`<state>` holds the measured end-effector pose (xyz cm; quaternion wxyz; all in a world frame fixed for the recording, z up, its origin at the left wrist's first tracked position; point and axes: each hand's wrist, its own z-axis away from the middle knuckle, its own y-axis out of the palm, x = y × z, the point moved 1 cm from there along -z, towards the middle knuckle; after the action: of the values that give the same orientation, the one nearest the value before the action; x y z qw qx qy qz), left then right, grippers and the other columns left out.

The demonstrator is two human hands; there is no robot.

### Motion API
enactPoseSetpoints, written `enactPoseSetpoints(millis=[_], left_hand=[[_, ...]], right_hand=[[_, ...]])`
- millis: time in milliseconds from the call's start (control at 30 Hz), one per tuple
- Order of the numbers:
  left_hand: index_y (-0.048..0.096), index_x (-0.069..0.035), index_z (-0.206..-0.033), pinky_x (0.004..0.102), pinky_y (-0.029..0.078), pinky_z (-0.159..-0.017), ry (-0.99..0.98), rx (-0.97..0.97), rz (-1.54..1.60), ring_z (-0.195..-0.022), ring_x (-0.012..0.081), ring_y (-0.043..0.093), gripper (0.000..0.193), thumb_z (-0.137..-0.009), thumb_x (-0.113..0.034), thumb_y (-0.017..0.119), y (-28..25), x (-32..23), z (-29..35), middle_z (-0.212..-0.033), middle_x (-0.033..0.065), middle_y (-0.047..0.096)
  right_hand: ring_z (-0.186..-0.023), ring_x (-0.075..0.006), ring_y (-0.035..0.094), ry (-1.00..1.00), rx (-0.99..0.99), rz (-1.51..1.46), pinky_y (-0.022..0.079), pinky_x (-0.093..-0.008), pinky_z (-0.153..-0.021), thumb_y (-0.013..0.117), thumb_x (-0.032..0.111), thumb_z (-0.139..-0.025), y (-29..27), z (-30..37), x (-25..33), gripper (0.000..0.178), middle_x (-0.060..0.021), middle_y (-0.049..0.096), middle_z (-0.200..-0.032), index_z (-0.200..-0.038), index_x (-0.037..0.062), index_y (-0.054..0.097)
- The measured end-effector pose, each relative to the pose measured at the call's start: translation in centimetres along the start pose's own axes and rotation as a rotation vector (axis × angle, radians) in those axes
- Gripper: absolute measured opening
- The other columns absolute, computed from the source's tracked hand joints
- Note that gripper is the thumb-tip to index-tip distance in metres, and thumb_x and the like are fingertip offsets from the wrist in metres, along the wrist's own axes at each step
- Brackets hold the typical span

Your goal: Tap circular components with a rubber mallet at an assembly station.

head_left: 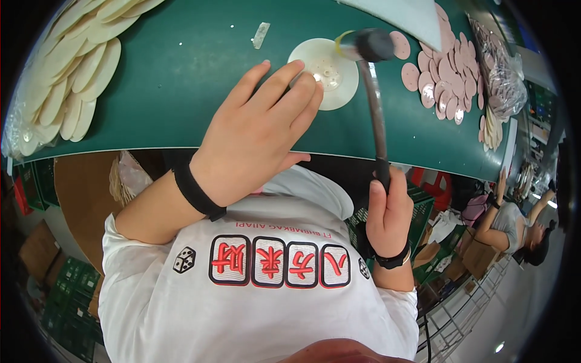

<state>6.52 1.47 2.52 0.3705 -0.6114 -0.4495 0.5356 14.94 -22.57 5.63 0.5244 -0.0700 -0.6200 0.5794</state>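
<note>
A round white plastic disc (342,94) lies flat on the green table (181,103), with small holes or studs around its middle. My left hand (254,130) lies palm down with its fingers stretched out, fingertips on the disc's left edge. In my right hand (388,215) is the dark handle of a mallet (376,109), fingers wrapped round its lower end at the table's near edge. The mallet's black head, with a yellowish face on its left, is above the disc's upper right edge. Part of the disc is hidden under my fingers and the head.
Large cream discs (91,66) are heaped at the left, partly in clear plastic. Small pink discs (448,78) spread at the right beside a plastic bag (505,85). A white sheet (399,18) and a tape strip (261,35) lie farther back. Another person (514,224) is at far right.
</note>
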Motion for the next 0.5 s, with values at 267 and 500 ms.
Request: enactPoseSetpoints(millis=[267, 500], left_hand=[[0.053, -0.006, -0.141, 0.0440, 0.038, -0.110, 0.005, -0.001, -0.011, -0.127, 0.0248, 0.049, 0.090, -0.062, -0.036, 0.085, -0.22, 0.05, 0.01, -0.139, 0.0059, 0.052], [0.052, -0.007, -0.142, 0.0451, 0.037, -0.111, 0.000, -0.003, -0.034, -0.128, 0.0231, 0.049, 0.090, -0.064, -0.038, 0.084, -0.03, 0.00, 0.29, -0.140, 0.0045, 0.052]], right_hand=[[-0.057, -0.0386, 0.061, -0.042, 0.028, 0.016, 0.047, -0.0404, -0.052, 0.060, 0.008, -0.097, 0.16, -0.54, 0.06, 0.022, -0.0181, 0.059, -0.067, -0.117, -0.0003, 0.054], [-0.058, -0.0386, 0.062, -0.032, 0.023, 0.049, 0.047, -0.0398, -0.051, 0.061, 0.009, -0.097, -0.25, -0.66, 0.34, 0.022, -0.0181, 0.061, -0.068, -0.117, 0.0008, 0.054]])
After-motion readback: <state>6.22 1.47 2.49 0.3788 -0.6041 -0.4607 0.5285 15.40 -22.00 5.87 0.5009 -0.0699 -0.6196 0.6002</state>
